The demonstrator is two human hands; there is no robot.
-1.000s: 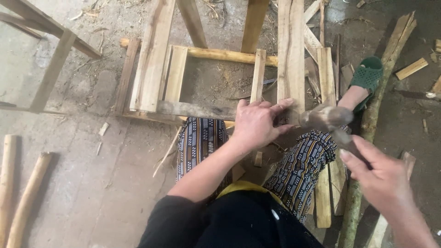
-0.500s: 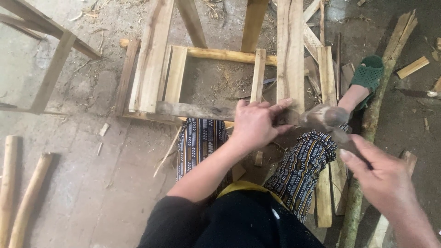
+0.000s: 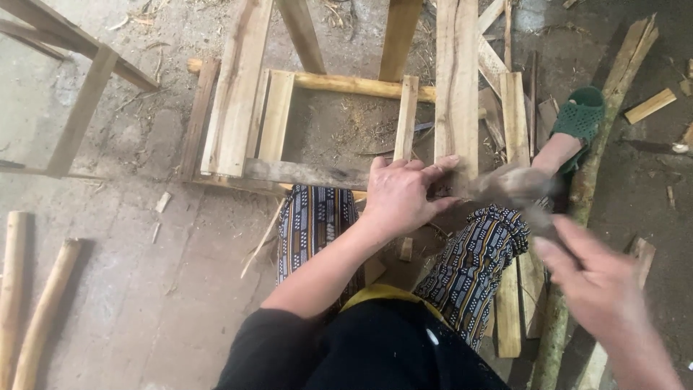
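Observation:
My left hand rests palm down on the near end of a long pale plank, fingers spread over where it meets a grey cross board. My right hand is closed around the handle of a hammer, whose blurred head sits just right of my left fingertips, over the plank's end. The plank lies on a rough wooden frame made of slats and a round pole. My patterned trouser legs are under the work.
A foot in a green sandal lies to the right beside a long bark-covered pole. Two round sticks lie at lower left. Another wooden frame stands at upper left. Offcuts litter the dirt floor at right.
The hammer head has shifted slightly left toward my left fingers, and my right hand has moved a little with it. My left hand stays on the plank.

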